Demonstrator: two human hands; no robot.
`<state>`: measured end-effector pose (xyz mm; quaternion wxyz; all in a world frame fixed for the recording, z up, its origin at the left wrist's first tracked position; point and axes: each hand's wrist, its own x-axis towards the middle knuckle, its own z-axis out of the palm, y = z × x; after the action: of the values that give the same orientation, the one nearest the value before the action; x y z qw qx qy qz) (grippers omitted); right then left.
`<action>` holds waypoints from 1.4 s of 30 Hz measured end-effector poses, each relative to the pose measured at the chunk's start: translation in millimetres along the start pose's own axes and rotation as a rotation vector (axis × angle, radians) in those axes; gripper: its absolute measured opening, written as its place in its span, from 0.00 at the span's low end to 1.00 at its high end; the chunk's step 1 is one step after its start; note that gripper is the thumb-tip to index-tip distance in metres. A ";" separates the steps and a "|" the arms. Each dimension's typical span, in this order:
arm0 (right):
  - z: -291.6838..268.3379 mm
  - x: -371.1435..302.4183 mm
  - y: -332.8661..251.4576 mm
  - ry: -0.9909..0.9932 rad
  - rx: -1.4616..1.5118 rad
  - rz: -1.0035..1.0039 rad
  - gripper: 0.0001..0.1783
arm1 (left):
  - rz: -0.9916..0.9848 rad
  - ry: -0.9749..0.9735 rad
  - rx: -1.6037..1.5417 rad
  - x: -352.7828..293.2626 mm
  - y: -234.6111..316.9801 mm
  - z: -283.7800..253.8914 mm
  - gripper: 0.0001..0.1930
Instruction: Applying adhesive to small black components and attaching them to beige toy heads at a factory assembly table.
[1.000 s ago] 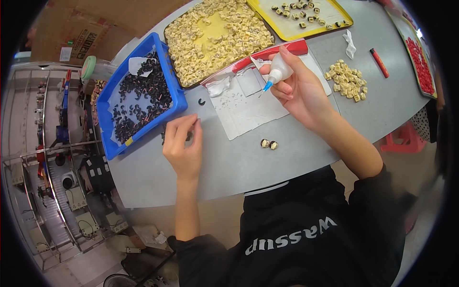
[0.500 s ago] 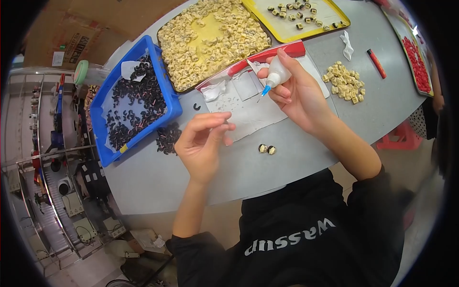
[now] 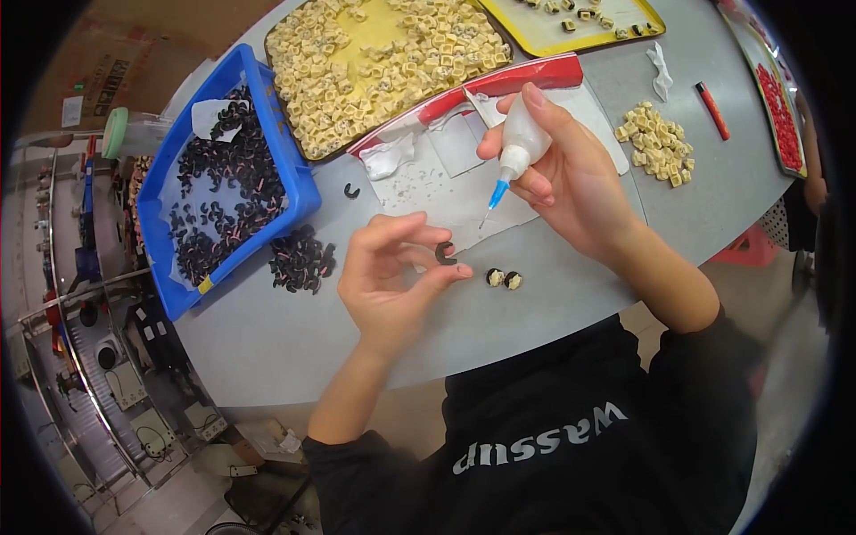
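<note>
Between the thumb and fingers of my left hand (image 3: 388, 276) is a small black C-shaped piece (image 3: 445, 254), its curve facing me. My right hand (image 3: 580, 169) is wrapped round a white squeeze bottle (image 3: 524, 138) with a blue needle tip (image 3: 497, 194), which points down toward the left, a little apart from the black piece. Two small cream-and-black pieces (image 3: 504, 279) lie side by side on the grey table just right of my left fingertips. One loose black C-shaped piece (image 3: 352, 191) rests beyond my left hand.
A blue bin (image 3: 303, 192) of black pieces stands at the left, with a black pile (image 3: 301, 259) beside it. Far back are a tray of cream pieces (image 3: 312, 102) and a yellow-rimmed tray (image 3: 571, 49). At right lie a cream heap (image 3: 657, 143) and a red marker (image 3: 712, 111).
My left hand has moved slightly right and turned, so the black piece in its fingers now shows. The bottle's tip has swung to point more downward. The whole view has shifted a little.
</note>
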<state>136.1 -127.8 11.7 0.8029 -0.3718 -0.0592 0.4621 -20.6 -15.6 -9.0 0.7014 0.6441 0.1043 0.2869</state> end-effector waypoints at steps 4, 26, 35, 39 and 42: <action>1.8 -2.2 3.2 -0.026 -0.162 -0.023 0.16 | 0.153 -0.039 0.225 -1.9 -5.4 -2.3 0.29; 9.1 -9.5 7.2 -0.077 -0.466 -0.143 0.17 | 0.348 -0.098 0.409 -4.6 -3.5 -4.8 0.38; 8.3 -9.4 8.3 -0.088 -0.485 -0.156 0.17 | 0.371 -0.061 0.377 -2.0 -2.8 -1.1 0.34; 7.8 -9.0 8.5 -0.098 -0.486 -0.162 0.17 | 0.377 -0.057 0.379 -2.4 -3.3 -2.0 0.34; 7.3 -8.7 8.6 -0.106 -0.492 -0.170 0.17 | 0.393 -0.053 0.396 -2.0 -3.3 -2.4 0.34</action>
<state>121.9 -128.1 13.5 0.7202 -0.5248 -0.2424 0.3836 -22.6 -14.7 -13.0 0.4955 0.7836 0.0132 0.3744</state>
